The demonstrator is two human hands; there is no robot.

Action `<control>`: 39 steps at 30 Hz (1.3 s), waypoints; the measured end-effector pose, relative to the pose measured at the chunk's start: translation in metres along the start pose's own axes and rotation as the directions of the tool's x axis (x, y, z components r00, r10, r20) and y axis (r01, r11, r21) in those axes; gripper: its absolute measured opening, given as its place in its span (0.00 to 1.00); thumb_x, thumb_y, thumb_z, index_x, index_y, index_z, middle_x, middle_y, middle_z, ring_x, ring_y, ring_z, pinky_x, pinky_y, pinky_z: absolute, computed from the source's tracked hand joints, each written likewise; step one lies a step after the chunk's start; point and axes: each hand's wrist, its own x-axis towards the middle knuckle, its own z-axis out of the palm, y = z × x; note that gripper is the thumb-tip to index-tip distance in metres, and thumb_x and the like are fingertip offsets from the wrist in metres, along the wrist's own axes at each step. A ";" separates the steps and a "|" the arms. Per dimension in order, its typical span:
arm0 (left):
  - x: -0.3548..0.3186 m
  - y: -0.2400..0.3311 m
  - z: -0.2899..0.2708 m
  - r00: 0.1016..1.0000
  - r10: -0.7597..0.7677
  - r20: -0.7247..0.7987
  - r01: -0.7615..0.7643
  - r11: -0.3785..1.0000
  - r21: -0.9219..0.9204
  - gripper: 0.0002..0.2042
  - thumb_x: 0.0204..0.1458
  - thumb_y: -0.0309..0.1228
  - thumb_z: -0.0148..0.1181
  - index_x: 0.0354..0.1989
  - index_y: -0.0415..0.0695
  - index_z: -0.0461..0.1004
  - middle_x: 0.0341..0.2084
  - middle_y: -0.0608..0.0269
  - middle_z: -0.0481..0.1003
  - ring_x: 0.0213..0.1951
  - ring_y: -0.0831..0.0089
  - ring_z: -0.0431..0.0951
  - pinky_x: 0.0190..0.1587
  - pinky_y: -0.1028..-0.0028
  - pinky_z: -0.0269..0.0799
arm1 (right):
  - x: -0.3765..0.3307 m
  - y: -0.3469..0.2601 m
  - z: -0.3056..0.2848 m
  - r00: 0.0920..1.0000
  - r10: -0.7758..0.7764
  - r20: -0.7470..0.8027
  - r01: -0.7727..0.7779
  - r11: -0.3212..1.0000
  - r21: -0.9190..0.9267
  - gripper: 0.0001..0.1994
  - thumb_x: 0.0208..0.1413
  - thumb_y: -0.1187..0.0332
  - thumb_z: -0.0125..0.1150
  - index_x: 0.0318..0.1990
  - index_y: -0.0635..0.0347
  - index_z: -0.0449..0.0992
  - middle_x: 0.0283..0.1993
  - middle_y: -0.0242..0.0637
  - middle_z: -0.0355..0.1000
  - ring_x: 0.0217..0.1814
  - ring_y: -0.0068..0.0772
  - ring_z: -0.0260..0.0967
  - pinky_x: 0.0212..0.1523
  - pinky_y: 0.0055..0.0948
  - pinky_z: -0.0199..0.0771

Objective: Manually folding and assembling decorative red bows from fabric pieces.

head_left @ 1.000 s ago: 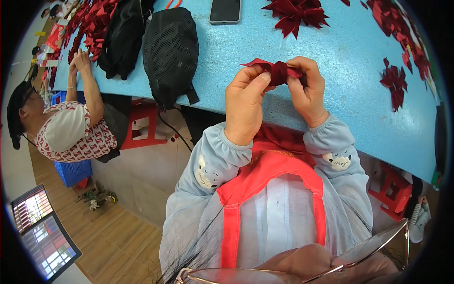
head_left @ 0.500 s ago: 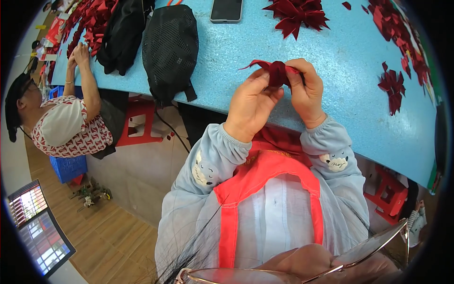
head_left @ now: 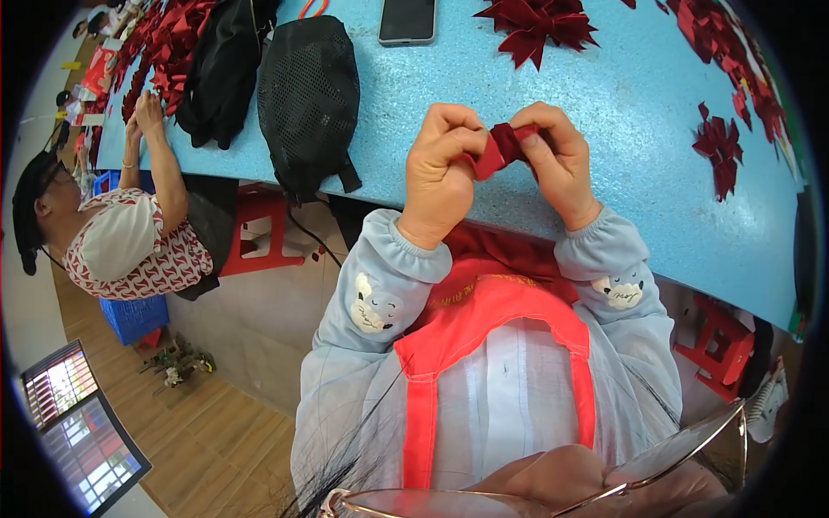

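Left hand [head_left: 442, 168] and right hand [head_left: 557, 160] with fingertips pinching a small folded piece of dark red fabric [head_left: 501, 147] between them, held just above the speckled blue table [head_left: 622, 164], black mesh bag [head_left: 308, 95] nearby, spiky red fabric flower [head_left: 540, 22] beyond

Bright, even light; sharp centre, dark fisheye-bent rim.
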 end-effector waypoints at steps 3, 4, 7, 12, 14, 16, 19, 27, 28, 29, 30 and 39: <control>0.003 0.002 -0.011 0.980 -0.139 0.142 0.149 0.987 -0.067 0.11 0.46 0.11 0.44 0.32 0.38 0.72 0.36 0.62 0.67 0.36 0.74 0.70 0.40 0.77 0.69 | -0.002 0.006 0.001 0.994 0.056 -0.096 -0.060 0.997 -0.040 0.05 0.58 0.75 0.45 0.40 0.62 0.67 0.34 0.31 0.64 0.25 0.13 0.54 0.25 0.14 0.55; 0.005 0.006 -0.013 0.958 -0.203 0.204 0.225 0.970 -0.093 0.13 0.43 0.10 0.44 0.31 0.37 0.72 0.36 0.62 0.67 0.37 0.74 0.70 0.40 0.77 0.69 | -0.001 0.006 0.001 0.994 0.058 -0.096 -0.062 0.997 -0.038 0.05 0.58 0.75 0.45 0.40 0.62 0.67 0.34 0.31 0.64 0.25 0.13 0.54 0.25 0.14 0.55; 0.017 0.021 -0.015 0.810 -0.541 0.228 0.570 0.633 -0.524 0.11 0.46 0.12 0.46 0.36 0.37 0.71 0.37 0.62 0.69 0.37 0.74 0.72 0.39 0.77 0.70 | 0.001 0.006 0.000 0.994 -0.090 -0.066 0.082 0.989 -0.122 0.05 0.58 0.76 0.46 0.40 0.63 0.67 0.33 0.32 0.65 0.26 0.15 0.56 0.26 0.15 0.57; 0.026 0.032 -0.022 0.544 -0.749 0.379 0.782 0.289 -0.552 0.11 0.48 0.17 0.53 0.42 0.35 0.68 0.35 0.60 0.72 0.37 0.75 0.73 0.38 0.79 0.69 | 0.003 0.005 -0.001 0.961 -0.277 0.013 0.269 0.921 -0.283 0.05 0.57 0.77 0.47 0.40 0.63 0.67 0.33 0.34 0.65 0.27 0.18 0.58 0.29 0.16 0.59; 0.025 0.035 -0.021 0.589 -0.728 0.350 0.778 0.395 -0.488 0.12 0.48 0.18 0.54 0.42 0.35 0.68 0.35 0.61 0.72 0.36 0.76 0.73 0.37 0.79 0.69 | 0.004 0.002 0.000 0.952 -0.306 -0.022 0.280 0.894 -0.351 0.05 0.54 0.79 0.50 0.38 0.63 0.68 0.32 0.36 0.67 0.29 0.24 0.64 0.30 0.19 0.65; 0.023 0.037 -0.019 0.677 -0.666 0.312 0.734 0.587 -0.340 0.13 0.47 0.19 0.57 0.42 0.36 0.69 0.33 0.61 0.73 0.35 0.77 0.73 0.37 0.80 0.69 | 0.003 0.002 0.000 0.945 -0.323 -0.039 0.284 0.878 -0.385 0.06 0.52 0.80 0.52 0.37 0.63 0.69 0.31 0.37 0.68 0.30 0.27 0.67 0.31 0.21 0.67; 0.017 0.039 -0.013 0.723 -0.653 0.227 0.688 0.648 -0.327 0.14 0.46 0.18 0.58 0.42 0.35 0.69 0.34 0.61 0.73 0.35 0.77 0.73 0.36 0.80 0.70 | -0.001 0.001 0.002 0.975 -0.193 -0.111 0.145 0.929 -0.340 0.07 0.50 0.80 0.55 0.38 0.63 0.69 0.32 0.37 0.68 0.30 0.28 0.67 0.30 0.22 0.68; 0.018 0.043 0.003 0.713 -0.697 0.072 0.652 0.623 -0.432 0.10 0.53 0.25 0.53 0.43 0.36 0.68 0.34 0.61 0.73 0.35 0.77 0.72 0.34 0.77 0.71 | 0.004 -0.005 0.000 0.915 -0.398 -0.072 0.306 0.798 -0.520 0.10 0.49 0.81 0.54 0.40 0.61 0.72 0.36 0.37 0.66 0.33 0.28 0.64 0.33 0.21 0.66; 0.020 0.044 0.004 0.634 -0.763 0.127 0.710 0.509 -0.486 0.10 0.54 0.27 0.51 0.43 0.37 0.68 0.33 0.61 0.73 0.34 0.77 0.72 0.34 0.77 0.71 | 0.004 -0.004 0.000 0.915 -0.398 -0.069 0.307 0.796 -0.522 0.10 0.49 0.81 0.54 0.40 0.61 0.72 0.36 0.37 0.66 0.33 0.28 0.64 0.33 0.21 0.66; 0.019 0.044 0.002 0.635 -0.762 0.123 0.706 0.509 -0.493 0.10 0.54 0.27 0.51 0.43 0.37 0.68 0.33 0.61 0.73 0.34 0.77 0.72 0.34 0.77 0.71 | 0.003 -0.002 0.001 0.911 -0.409 -0.058 0.319 0.785 -0.531 0.10 0.48 0.82 0.54 0.39 0.61 0.73 0.36 0.37 0.66 0.33 0.29 0.64 0.33 0.22 0.66; 0.019 0.045 -0.001 0.583 -0.794 0.175 0.739 0.428 -0.520 0.10 0.55 0.28 0.49 0.43 0.37 0.68 0.34 0.62 0.72 0.34 0.77 0.72 0.33 0.77 0.71 | 0.002 -0.001 0.002 0.907 -0.419 -0.047 0.331 0.775 -0.539 0.11 0.48 0.82 0.55 0.39 0.60 0.73 0.36 0.37 0.67 0.34 0.29 0.65 0.32 0.22 0.67; 0.010 0.034 0.015 0.587 -0.809 -0.023 0.670 0.501 -0.548 0.07 0.59 0.31 0.44 0.36 0.41 0.65 0.23 0.66 0.69 0.21 0.80 0.66 0.20 0.79 0.63 | 0.001 -0.004 0.003 0.868 -0.462 0.180 0.483 0.706 -0.518 0.13 0.45 0.85 0.54 0.39 0.61 0.74 0.37 0.40 0.68 0.36 0.30 0.67 0.32 0.23 0.69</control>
